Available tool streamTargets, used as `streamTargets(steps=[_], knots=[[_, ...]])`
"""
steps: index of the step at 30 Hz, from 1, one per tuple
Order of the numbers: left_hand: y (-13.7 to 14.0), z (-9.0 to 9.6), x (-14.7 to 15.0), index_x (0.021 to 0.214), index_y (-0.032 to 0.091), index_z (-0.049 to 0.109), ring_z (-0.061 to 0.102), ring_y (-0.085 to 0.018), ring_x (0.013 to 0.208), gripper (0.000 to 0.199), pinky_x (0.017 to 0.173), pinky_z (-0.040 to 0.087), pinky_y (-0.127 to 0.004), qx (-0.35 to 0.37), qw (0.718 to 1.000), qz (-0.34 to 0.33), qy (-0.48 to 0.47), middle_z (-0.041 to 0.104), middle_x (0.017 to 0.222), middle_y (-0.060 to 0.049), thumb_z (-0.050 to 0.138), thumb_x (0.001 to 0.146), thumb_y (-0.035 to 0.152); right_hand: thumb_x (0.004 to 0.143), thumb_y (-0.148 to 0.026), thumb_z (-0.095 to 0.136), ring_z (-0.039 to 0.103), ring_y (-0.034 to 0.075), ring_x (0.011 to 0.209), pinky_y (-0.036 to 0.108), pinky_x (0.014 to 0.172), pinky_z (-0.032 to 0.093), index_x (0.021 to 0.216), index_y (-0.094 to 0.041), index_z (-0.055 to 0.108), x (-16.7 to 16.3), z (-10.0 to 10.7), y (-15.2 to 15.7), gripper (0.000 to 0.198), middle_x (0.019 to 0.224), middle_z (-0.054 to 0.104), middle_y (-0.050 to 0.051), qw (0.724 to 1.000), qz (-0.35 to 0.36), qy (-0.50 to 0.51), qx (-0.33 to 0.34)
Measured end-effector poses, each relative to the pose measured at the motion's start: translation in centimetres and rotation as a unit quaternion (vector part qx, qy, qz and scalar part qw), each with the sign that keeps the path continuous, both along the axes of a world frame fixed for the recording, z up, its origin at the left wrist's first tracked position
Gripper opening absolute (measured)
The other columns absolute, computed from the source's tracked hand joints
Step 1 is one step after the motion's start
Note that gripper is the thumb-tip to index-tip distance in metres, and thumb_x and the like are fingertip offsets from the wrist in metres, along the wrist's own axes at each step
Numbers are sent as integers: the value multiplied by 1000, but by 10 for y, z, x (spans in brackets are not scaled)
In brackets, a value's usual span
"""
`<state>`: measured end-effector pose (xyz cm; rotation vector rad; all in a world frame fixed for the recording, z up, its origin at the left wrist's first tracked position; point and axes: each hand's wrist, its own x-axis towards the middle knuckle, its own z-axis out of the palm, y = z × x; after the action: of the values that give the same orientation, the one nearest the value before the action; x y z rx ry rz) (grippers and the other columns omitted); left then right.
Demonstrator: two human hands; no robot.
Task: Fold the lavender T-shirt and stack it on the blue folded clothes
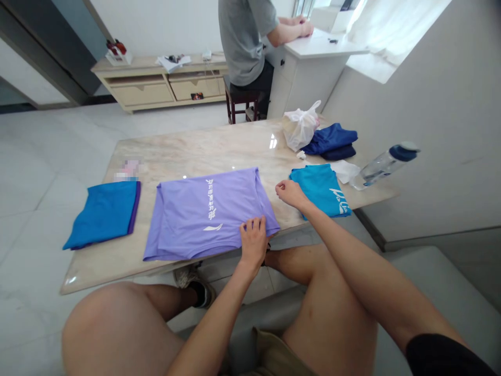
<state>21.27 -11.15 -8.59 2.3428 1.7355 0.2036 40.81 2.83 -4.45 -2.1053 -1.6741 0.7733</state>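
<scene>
Your left grip [254,241] rested, fingers spread, on the near right corner of the lavender shirt [183,216]; you could not tell whether it pinched the fabric, as the thumb was mostly hidden. Your right grip [290,193] was loosely curled, with nothing visible in it, at the left side of the folded turquoise shirt [319,183].

The lavender shirt lay in a flat rectangle at the middle of the marble-patterned tabletop [188,149], along the edge nearest you. Its white printed characters and logo faced up. The turquoise shirt lay to its right, apart from it, with white lettering at its right end.

To the left, a folded blue garment [104,211] lay over a purple garment [136,203] and overhung the tabletop's left edge. A pixelated pink item [130,169] lay just beyond.

At the far right stood a tied white plastic bag [301,130], beside a dark-blue garment [332,138]. A clear water bottle [385,164] with a blue lid stood nearer you.

Beyond the tabletop, a person [246,44] in a grey shirt sat on a stool [242,98] at a white cabinet [309,47].
</scene>
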Motion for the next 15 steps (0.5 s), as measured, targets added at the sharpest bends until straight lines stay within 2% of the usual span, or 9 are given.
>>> streamTargets(steps=[4, 6, 8, 11, 13, 15], knots=[[-14, 0, -4, 147, 24, 74, 68, -31, 122, 49, 105, 55, -46, -12, 999, 10, -41, 77, 128, -12, 62, 104, 8, 99, -25, 76, 82, 24, 77, 31, 80, 65, 110, -13, 79, -9, -22, 10, 17, 87, 85, 12, 988, -81, 125, -50], [-18, 2, -6, 136, 26, 81, 70, -28, 119, 47, 102, 55, -41, -36, 993, 37, -102, 79, 122, -10, 59, 101, 2, 101, -36, 77, 81, 22, 73, 30, 71, 66, 106, -13, 77, -15, -30, 16, 23, 82, 83, 11, 981, -96, 153, -69], [-19, 6, -7, 128, 25, 83, 73, -26, 117, 43, 101, 55, -37, -65, 976, 83, -191, 81, 120, -8, 62, 99, 2, 102, -47, 77, 81, 23, 74, 31, 67, 66, 102, -14, 76, -22, -35, 22, 33, 82, 82, 12, 978, -100, 166, -81], [-19, 10, -12, 113, 22, 83, 75, -24, 104, 22, 93, 53, -33, -105, 938, 148, -297, 83, 111, -7, 67, 100, 13, 98, -56, 79, 83, 30, 90, 36, 75, 68, 94, -17, 78, -35, -38, 28, 39, 89, 83, 15, 983, -123, 103, -85], [-19, 13, -19, 100, 19, 81, 73, -23, 91, 12, 84, 50, -31, -126, 925, 166, -318, 81, 96, -6, 69, 101, 21, 95, -53, 81, 83, 35, 106, 38, 88, 67, 93, -18, 80, -47, -39, 31, 36, 98, 85, 18, 986, -138, 40, -79], [-21, 15, -27, 93, 19, 79, 70, -21, 83, 12, 78, 46, -30, -139, 919, 169, -327, 78, 87, -5, 71, 100, 24, 92, -46, 82, 80, 38, 120, 40, 98, 64, 99, -17, 82, -59, -39, 32, 30, 108, 85, 21, 986, -146, 8, -75]])
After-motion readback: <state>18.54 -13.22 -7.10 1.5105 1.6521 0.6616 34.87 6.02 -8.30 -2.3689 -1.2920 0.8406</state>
